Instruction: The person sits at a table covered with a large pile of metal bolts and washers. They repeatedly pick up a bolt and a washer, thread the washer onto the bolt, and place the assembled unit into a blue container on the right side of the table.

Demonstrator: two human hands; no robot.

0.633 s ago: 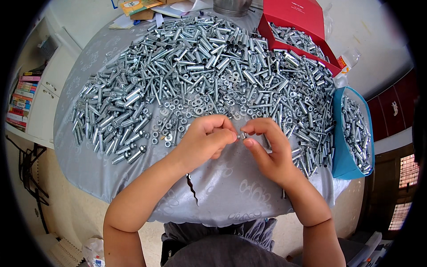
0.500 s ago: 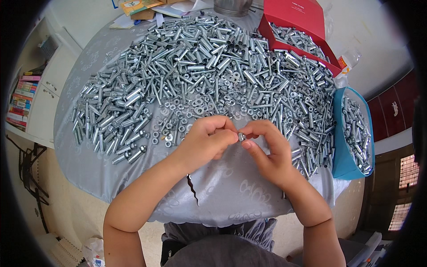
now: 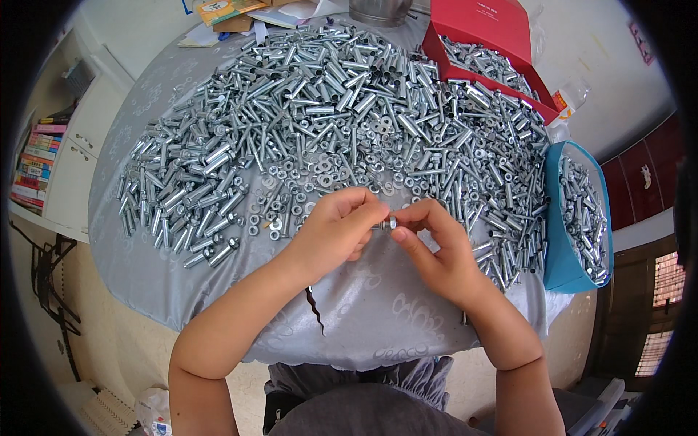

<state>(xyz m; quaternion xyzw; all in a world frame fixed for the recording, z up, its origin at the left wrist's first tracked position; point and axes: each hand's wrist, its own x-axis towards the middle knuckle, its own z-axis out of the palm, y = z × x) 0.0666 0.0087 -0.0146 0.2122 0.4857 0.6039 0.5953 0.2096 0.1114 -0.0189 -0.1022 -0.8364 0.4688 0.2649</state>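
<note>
The surface (image 3: 218, 291) is round, draped in a grey patterned cloth that hangs over the near edge. Most of its far half is buried under a broad heap of zinc-bright bolts and sleeves (image 3: 327, 94), lying in all directions, with loose washers and nuts (image 3: 320, 174) scattered along the heap's near margin.

At the far right stands an open red box (image 3: 494, 29), lid raised, its tray holding more of the same hardware. At the right edge a blue container (image 3: 556, 240) is tilted toward the person and filled with bolts. Papers and booklets (image 3: 225, 11) lie at the far left rim; a shelf of books (image 3: 36, 163) stands off to the left, beyond the surface.

The person sits at the near edge, both forearms reaching in from below. The left hand (image 3: 334, 232) and the right hand (image 3: 432, 251) meet just short of the washers, above bare cloth. Between them is a small bolt with a nut (image 3: 387, 224): the left fingers are closed narrowly on one end, the right thumb and forefinger pinch the nut end. The piece is held clear of the cloth
</note>
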